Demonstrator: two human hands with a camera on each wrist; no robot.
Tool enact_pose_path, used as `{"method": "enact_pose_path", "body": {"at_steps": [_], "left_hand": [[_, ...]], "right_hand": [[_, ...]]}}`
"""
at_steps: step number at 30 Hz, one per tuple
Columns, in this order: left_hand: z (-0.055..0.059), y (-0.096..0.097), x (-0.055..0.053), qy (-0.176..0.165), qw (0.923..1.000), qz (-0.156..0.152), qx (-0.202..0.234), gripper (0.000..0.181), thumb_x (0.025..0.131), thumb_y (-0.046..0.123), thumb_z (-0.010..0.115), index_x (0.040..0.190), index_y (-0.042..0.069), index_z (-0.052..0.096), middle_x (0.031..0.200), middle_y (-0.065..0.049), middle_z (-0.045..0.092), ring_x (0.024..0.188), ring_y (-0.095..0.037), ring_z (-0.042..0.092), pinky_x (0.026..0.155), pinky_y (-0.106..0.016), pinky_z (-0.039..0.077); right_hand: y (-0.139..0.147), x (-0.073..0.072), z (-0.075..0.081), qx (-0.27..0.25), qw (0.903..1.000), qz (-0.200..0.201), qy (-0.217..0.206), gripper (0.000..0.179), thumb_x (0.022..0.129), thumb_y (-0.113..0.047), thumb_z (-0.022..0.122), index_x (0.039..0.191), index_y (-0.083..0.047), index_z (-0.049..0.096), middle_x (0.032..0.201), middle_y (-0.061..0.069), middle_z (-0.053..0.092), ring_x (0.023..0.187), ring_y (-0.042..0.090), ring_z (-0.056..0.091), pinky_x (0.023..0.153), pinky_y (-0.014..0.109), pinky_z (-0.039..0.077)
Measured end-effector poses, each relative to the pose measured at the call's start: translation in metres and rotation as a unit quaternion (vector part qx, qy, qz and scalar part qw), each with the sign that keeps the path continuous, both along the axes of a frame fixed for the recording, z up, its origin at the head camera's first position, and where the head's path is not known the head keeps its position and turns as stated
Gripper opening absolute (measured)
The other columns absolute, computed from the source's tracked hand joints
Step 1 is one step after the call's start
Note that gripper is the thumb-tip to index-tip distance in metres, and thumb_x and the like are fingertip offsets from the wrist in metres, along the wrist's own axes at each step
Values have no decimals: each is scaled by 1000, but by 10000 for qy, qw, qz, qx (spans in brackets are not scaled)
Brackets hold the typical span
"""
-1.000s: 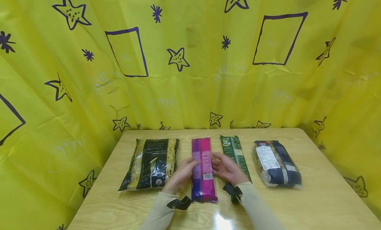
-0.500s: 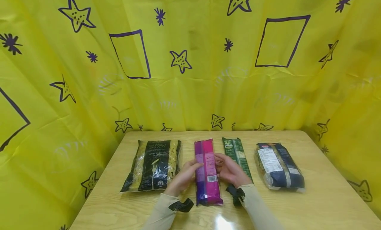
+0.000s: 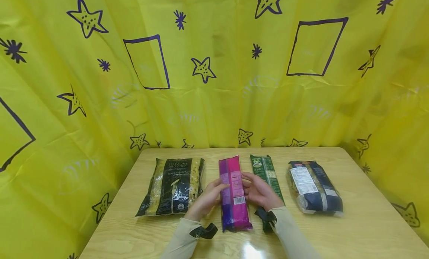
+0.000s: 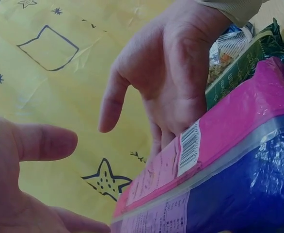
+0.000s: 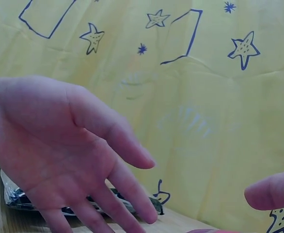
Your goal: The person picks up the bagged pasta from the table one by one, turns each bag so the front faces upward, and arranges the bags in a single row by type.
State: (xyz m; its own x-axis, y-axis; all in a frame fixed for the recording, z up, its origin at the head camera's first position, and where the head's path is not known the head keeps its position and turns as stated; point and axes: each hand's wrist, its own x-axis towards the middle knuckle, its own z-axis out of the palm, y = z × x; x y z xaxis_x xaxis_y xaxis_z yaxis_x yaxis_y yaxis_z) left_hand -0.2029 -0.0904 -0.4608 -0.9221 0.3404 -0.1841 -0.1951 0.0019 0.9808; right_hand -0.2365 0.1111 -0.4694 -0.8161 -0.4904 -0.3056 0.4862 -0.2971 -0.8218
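A long pink-and-purple plastic packet (image 3: 235,205) lies lengthwise between my two hands, its barcode side up. My left hand (image 3: 208,198) is at its left edge, and the fingertips meet the edge in the head view. Along the opposite edge, my right hand (image 3: 259,192) has its fingers against the packet's side. In the left wrist view the right hand's thumb stands free of the packet. The right wrist view shows the left hand (image 5: 59,145) with fingers extended and thumb apart; there only a pink sliver of the packet shows at the bottom.
Left of the packet lies a large black-and-clear bag of penne (image 3: 174,188). Close on the right is a slim green packet (image 3: 264,168), partly behind the right hand. Farther right sits a dark blue bag (image 3: 315,188) with a white label. A yellow curtain (image 3: 221,110) backs the wooden table (image 3: 362,221).
The packet's near end has swung slightly right, so it now lies a little aslant. Both hands keep to its sides. The head view has shifted slightly.
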Motion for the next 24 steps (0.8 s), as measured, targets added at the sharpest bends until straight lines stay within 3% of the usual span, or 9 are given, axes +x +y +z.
{"method": "enact_pose_path", "body": {"at_steps": [3,6,14,20,24], "left_hand": [[-2,0,1,-30,10000,-24,29,62,106,22,48,156,-10,29,153,-28,47,143,-46,45,117,-66,38],[-4,1,2,-46,10000,-39,7,62,106,22,49,156,-10,30,153,-28,48,143,-45,46,117,-67,39],[-3,3,2,-8,10000,-24,-34,67,105,23,51,156,-13,25,159,-31,39,147,-49,40,118,-68,36],[-2,4,2,32,9999,-60,-115,66,106,22,50,156,-13,26,161,-32,34,149,-50,34,121,-69,31],[-2,4,1,99,9996,-23,-257,66,106,23,50,156,-13,27,163,-34,31,152,-52,28,123,-70,25]], "right_hand": [[1,0,0,39,9999,-58,-99,67,111,-35,37,164,-3,10,146,19,47,114,21,58,98,35,51],[2,-1,0,30,9998,-105,-166,65,111,-34,35,162,-1,13,134,11,51,112,19,57,96,34,51],[1,-2,-4,-189,9992,-55,-336,63,111,-35,36,158,4,19,128,9,52,115,20,55,98,36,53],[-1,-1,-4,-185,9985,-267,-435,57,111,-32,37,151,6,26,127,9,51,113,21,53,96,35,53],[-3,-1,0,-219,9981,-456,-355,59,111,-30,36,155,7,22,128,12,49,113,20,52,95,32,52]]}}
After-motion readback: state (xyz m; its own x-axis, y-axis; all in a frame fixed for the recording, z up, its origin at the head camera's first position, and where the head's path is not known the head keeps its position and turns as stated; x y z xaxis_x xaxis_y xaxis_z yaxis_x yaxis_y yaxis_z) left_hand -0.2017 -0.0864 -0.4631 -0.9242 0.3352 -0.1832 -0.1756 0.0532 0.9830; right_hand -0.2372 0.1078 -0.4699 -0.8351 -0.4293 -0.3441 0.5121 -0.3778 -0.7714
